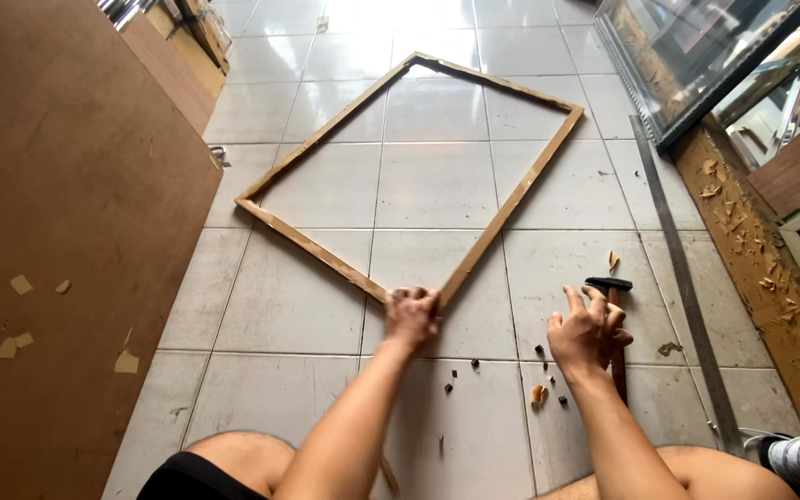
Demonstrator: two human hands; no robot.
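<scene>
One wooden frame [418, 176] on tiled floor [289, 306].

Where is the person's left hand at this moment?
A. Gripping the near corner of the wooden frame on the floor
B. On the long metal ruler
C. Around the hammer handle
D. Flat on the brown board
A: the left hand closes over the near corner of the wooden frame, while the right hand is at the hammer.

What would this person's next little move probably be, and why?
Probably closing the right hand around the hammer and lifting it: that hand is open over its handle, while the left hand grips the near corner of the wooden frame on the floor.
</scene>
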